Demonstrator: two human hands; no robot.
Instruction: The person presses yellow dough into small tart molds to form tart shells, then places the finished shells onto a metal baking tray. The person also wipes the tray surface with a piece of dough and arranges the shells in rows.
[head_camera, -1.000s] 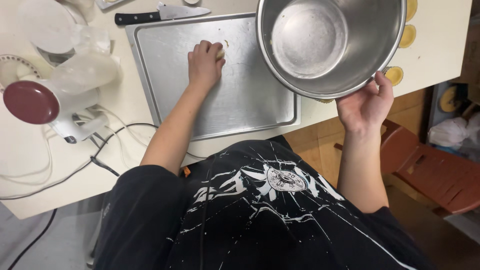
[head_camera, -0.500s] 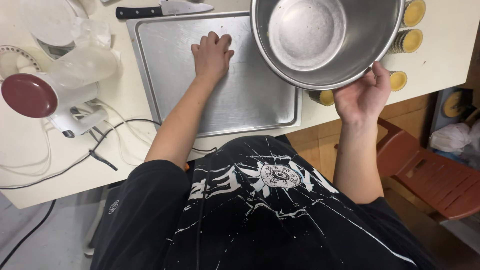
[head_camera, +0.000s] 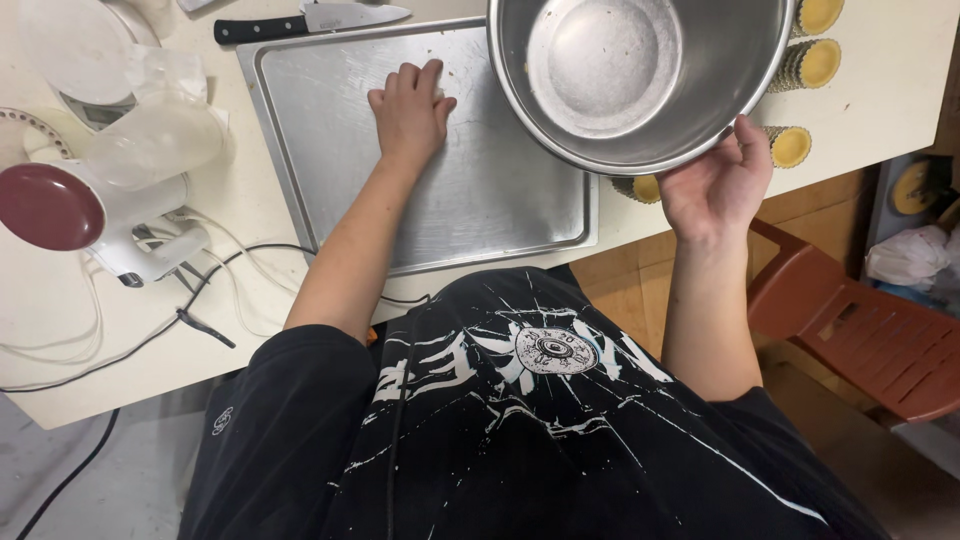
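The right hand grips the near rim of a round steel bowl, held above the worktop with its mouth tilted toward the camera. The left hand lies flat, fingers together, on the metal tray, whose long axis runs left to right. Tart shells sit at far right.

We stand at a pale worktop whose front edge runs across the view, with a wooden floor to our right where a reddish-brown plastic chair sits, grey floor at lower left, under even indoor light.
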